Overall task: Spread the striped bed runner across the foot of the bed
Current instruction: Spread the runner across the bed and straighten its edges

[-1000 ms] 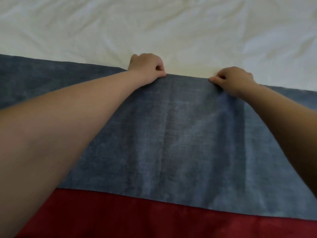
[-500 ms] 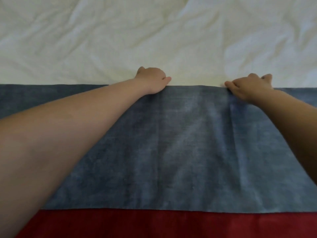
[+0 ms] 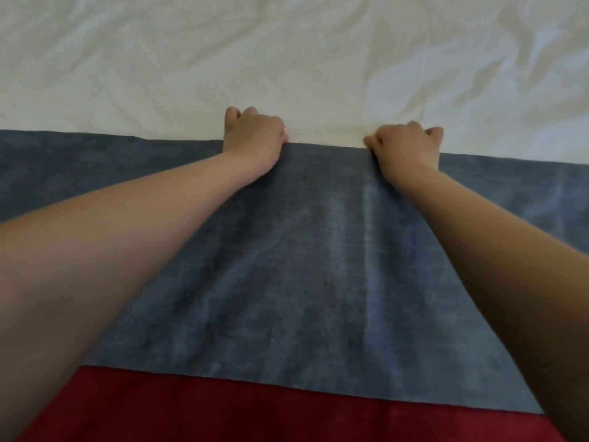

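**Two hands at the runner's far edge**

Both of my arms reach out over the runner [image 3: 287,250], which lies flat on the bed [image 3: 287,59]. Its blue stripe is under my arms and a red stripe sits close to me. My left hand [image 3: 253,138] and right hand [image 3: 406,148] are curled, and they pinch the far blue edge (where it meets the white sheet). Soft creases run down the blue between them.

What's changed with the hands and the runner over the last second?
The left hand and right hand have kept their pinch on the far edge of the striped bed runner, the right hand shifting slightly. Ripples now run down the blue stripe. The white sheet and the red stripe look unchanged.
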Demonstrator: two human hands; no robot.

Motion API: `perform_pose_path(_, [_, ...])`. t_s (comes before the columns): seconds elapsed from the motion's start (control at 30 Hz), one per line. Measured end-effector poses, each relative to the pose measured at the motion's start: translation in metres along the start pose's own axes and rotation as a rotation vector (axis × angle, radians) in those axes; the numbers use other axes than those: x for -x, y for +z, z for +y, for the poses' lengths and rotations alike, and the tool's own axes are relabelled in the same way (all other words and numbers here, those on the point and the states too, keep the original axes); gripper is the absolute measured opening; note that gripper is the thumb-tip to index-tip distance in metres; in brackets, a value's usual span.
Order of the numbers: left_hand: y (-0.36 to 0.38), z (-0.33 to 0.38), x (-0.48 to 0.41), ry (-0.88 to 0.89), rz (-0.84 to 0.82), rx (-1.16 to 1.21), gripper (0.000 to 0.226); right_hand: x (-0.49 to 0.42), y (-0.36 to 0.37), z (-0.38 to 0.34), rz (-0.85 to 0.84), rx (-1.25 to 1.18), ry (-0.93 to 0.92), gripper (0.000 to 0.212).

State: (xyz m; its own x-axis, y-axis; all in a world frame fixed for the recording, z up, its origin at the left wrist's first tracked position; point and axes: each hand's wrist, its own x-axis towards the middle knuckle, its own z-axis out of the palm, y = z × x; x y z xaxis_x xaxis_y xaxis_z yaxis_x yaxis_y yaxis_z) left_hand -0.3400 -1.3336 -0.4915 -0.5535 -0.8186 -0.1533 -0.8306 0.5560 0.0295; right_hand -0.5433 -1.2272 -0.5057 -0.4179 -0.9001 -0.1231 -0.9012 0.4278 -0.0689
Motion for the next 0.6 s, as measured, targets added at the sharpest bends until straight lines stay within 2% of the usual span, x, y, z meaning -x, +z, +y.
perform_pose_path(0.07, [-0.004,0.005,-0.001,-0.058,0.133,0.018,0.02,-0.006,-0.003,0.01,0.012,-0.069,0.019,0.038])
perform_pose_path(0.1, [-0.007,0.009,-0.004,-0.061,0.139,0.06,0.021,-0.008,-0.005,0.02,0.01,-0.119,0.014,0.042])
perform_pose_path(0.2, [-0.013,0.03,-0.012,0.005,-0.038,0.275,0.03,0.0,-0.013,0.061,-0.034,-0.298,-0.057,0.044])
perform_pose_path(0.27, [-0.014,0.045,-0.015,0.053,-0.156,0.351,0.028,0.008,-0.016,0.089,-0.09,-0.278,-0.138,0.036])
perform_pose_path(0.33, [-0.011,0.057,-0.017,0.086,-0.197,0.294,0.022,0.011,-0.014,0.11,-0.117,-0.201,-0.191,0.029])
perform_pose_path(0.4, [-0.009,0.065,-0.019,0.046,-0.17,0.236,0.017,0.008,-0.011,0.117,-0.118,-0.187,-0.188,0.026])
perform_pose_path(0.6, [0.0,0.083,-0.013,-0.109,-0.04,0.192,0.015,0.0,0.0,0.108,-0.09,-0.191,-0.037,0.04])
